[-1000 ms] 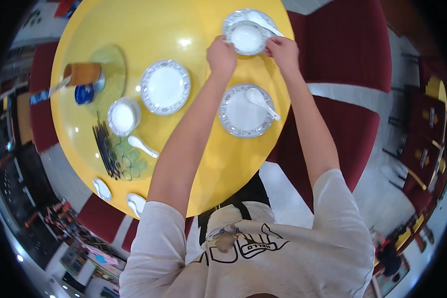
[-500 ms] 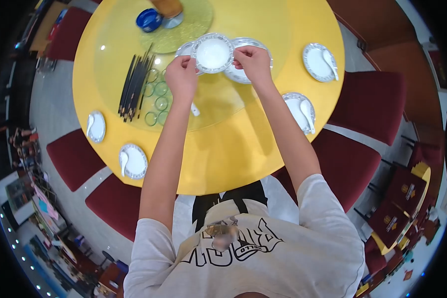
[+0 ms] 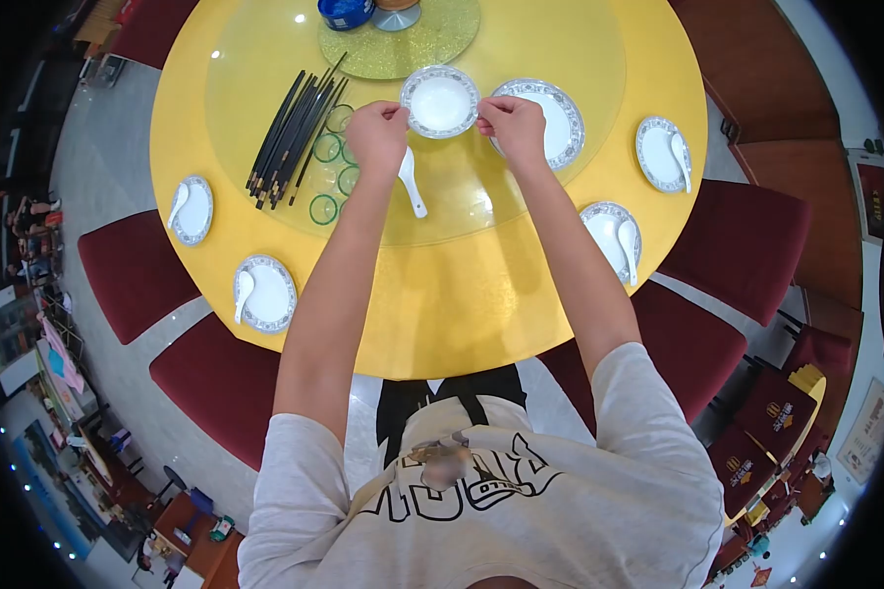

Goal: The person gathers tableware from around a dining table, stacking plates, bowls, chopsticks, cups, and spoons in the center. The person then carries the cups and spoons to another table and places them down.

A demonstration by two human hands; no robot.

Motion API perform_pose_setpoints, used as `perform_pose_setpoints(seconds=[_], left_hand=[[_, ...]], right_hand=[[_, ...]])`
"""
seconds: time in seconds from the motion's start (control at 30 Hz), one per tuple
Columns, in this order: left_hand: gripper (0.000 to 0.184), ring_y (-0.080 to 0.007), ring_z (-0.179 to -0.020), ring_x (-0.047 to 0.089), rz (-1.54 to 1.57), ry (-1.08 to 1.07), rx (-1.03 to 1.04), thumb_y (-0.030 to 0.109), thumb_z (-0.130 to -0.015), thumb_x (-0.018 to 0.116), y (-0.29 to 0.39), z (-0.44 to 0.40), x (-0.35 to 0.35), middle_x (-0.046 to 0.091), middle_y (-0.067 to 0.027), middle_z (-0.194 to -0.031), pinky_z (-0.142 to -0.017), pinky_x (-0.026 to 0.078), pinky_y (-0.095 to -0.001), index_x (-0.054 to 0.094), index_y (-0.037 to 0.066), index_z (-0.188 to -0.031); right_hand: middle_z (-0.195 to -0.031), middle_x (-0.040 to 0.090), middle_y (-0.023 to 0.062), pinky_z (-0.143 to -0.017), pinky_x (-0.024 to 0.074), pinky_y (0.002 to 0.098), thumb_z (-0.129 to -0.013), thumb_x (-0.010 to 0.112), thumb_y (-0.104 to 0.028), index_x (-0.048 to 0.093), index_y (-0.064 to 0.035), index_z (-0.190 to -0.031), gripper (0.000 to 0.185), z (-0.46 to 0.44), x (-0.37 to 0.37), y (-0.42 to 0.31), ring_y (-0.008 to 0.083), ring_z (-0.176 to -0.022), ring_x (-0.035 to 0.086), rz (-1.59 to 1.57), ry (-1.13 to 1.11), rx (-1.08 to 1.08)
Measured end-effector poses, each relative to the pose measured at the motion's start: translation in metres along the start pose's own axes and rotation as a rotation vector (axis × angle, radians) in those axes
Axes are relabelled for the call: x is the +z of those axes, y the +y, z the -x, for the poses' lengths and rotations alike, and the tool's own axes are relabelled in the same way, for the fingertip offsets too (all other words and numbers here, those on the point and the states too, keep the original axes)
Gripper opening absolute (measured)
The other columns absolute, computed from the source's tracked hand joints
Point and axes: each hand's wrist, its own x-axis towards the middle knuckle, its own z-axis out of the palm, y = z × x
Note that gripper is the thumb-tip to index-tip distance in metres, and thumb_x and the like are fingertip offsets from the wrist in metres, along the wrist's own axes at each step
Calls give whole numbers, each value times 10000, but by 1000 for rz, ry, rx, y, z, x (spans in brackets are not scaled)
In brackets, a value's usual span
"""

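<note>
Gripping a white bowl [image 3: 440,101] with a patterned rim, two bare hands are facing each other across it. The left hand [image 3: 378,137] is pinching the rim's left side between thumb and fingers, and the right hand [image 3: 514,126] is pinching the right side the same way. The bowl is showing its inside upward over a clear turntable [image 3: 462,187] on a round yellow counter [image 3: 442,314]; whether it is touching the turntable cannot be told.

Just right of the bowl, a large plate [image 3: 558,123] is lying partly behind the right hand. On the near side of the bowl, a white spoon [image 3: 412,185] is lying just beside the left wrist. Left of the bowl, green-tinted glasses [image 3: 327,147] are standing near the left hand, and farther left black chopsticks [image 3: 295,137] are lying in a bundle. Beyond the bowl, a blue container [image 3: 346,14] is standing on a glittery disc [image 3: 432,54]. Well right of the bowl, two saucers [image 3: 656,155] are each carrying a spoon.
</note>
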Motion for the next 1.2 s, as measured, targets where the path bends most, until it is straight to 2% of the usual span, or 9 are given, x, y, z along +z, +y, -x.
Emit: perform_pose_setpoints(seconds=[0.27, 0.33, 0.43, 0.7, 0.77, 0.97, 1.0, 1.13, 1.2], left_hand=[[166, -212, -644, 660, -5, -22, -110, 174, -737, 684, 5, 1, -1, 674, -93, -692, -630, 506, -319, 687, 12, -774], [207, -149, -631, 678, -142, -26, 35, 195, -772, 686, -4, -4, 0, 682, -89, -713, -567, 500, -262, 677, -10, -800], [222, -161, -619, 675, -168, 12, 65, 212, -785, 676, -8, 1, -3, 676, -95, -710, -567, 498, -267, 669, -8, -812], [187, -113, -674, 624, 362, 22, 18, 135, -884, 578, -73, 102, -104, 643, -66, -781, -607, 496, -244, 618, -41, -929], [140, -128, -652, 625, 500, 140, -165, 111, -848, 599, -111, 145, -149, 626, -87, -714, -591, 488, -274, 629, -14, -903], [226, -242, -817, 615, -155, 237, -252, 97, -816, 620, -240, 193, -275, 619, -128, -880, -744, 495, -330, 607, -5, -1017], [276, -285, -889, 593, -317, 229, -200, 117, -795, 642, -252, 192, -289, 589, -146, -941, -787, 484, -368, 597, 17, -1048], [469, -362, -1053, 497, -324, 226, -255, 176, -753, 697, -293, 167, -315, 476, -180, -1136, -885, 430, -411, 529, 56, -1174], [474, -359, -1047, 501, -328, 229, -268, 174, -751, 698, -303, 159, -322, 482, -177, -1126, -884, 432, -412, 529, 55, -1178]], right_hand=[[-667, 665, 79, -546, 508, 223, -768, 664, -81, 686, 48, -816, 139, -9, 3, 7, 108, -569, 623, -4, 26, -9], [-648, 657, 65, -544, 499, 222, -765, 666, -99, 690, 35, -808, 143, -14, 3, 12, 99, -553, 603, 45, 32, -36], [-688, 661, 65, -530, 476, 224, -781, 671, -154, 689, 24, -839, 188, -19, 3, 19, 102, -563, 600, 126, 24, -80], [-648, 577, 26, -476, 387, 215, -893, 538, -199, 668, -15, -911, 225, 89, 6, -24, 80, -559, 529, 88, 77, -75], [-632, 567, 17, -475, 387, 212, -913, 490, -199, 665, -24, -918, 248, 142, 34, -13, 70, -554, 520, 107, -31, 31], [-629, 557, 13, -474, 397, 212, -920, 476, -167, 646, -43, -901, 211, 286, 175, 86, 77, -533, 507, 77, -568, 318], [-663, 566, 15, -516, 433, 218, -908, 479, -161, 640, -33, -916, 205, 301, 202, 84, 86, -571, 528, 82, -584, 430], [-725, 594, 33, -562, 484, 240, -904, 508, -174, 633, -17, -932, 202, 316, 288, 94, 101, -623, 562, 82, -616, 512], [-724, 619, 67, -552, 502, 246, -876, 557, -184, 629, 17, -928, 219, 312, 325, 94, 126, -599, 587, 23, -556, 537]])
